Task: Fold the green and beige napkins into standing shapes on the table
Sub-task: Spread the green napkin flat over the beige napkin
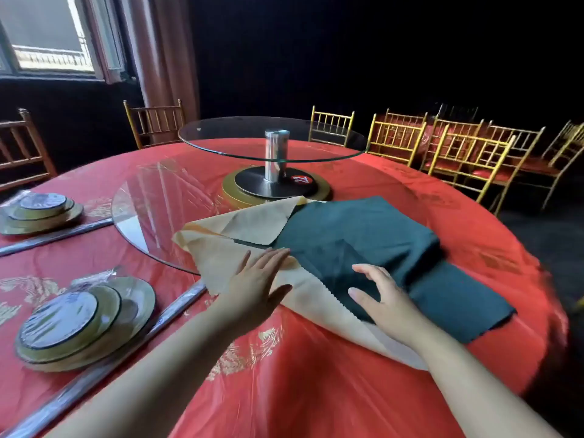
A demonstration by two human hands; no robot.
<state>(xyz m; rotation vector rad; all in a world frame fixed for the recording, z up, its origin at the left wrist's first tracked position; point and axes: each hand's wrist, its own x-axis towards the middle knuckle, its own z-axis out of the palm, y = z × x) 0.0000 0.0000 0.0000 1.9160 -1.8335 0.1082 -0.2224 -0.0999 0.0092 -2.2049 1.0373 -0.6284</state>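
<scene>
I log early stage: scalloped beige cloth napkin (240, 224), dark green cloth napkin (363, 229) lying flat, nothing standing. Left hand (256, 286) straight-fingered on beige; right hand (385, 300) spread, loose, over green.

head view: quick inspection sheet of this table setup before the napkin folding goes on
surface: round table in a red patterned tablecloth, with a flat glass turntable and a raised glass disc on a metal post
job's things: dark green cloth napkin lies loosely folded on the beige cloth napkin; neither stands yet
clutter: near stack of wrapped gold-rimmed plates; far stack of wrapped plates
grippers: left hand flat on the beige napkin; right hand spread on or just over the green napkin
cables: nothing seen
surroundings: gold chairs, window, dark room
</scene>
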